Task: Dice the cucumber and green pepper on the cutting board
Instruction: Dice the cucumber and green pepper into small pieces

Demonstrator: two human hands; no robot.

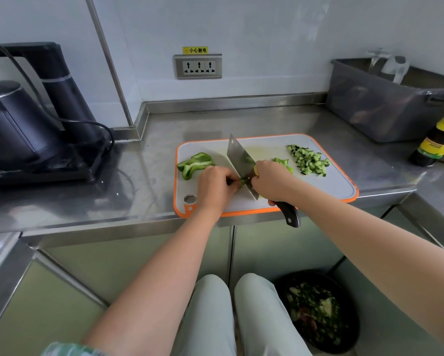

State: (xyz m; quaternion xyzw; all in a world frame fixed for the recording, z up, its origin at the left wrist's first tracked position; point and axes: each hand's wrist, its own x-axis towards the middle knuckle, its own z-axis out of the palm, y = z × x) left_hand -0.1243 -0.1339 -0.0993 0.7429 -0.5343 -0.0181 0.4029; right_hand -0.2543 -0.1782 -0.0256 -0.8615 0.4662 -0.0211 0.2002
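Holding scraps, bin below cutting board

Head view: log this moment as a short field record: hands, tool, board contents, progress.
left hand: holds pepper strip against the cutting board
right hand: grips cleaver, blade at the strip
cucumber: diced cucumber piled at board's far right
pepper: diced pepper beside it; large pepper piece uncut at left
progress: cucumber diced, pepper partly diced

Pale trousers; forearms bare; left sleeve edge, seemingly green-patterned.
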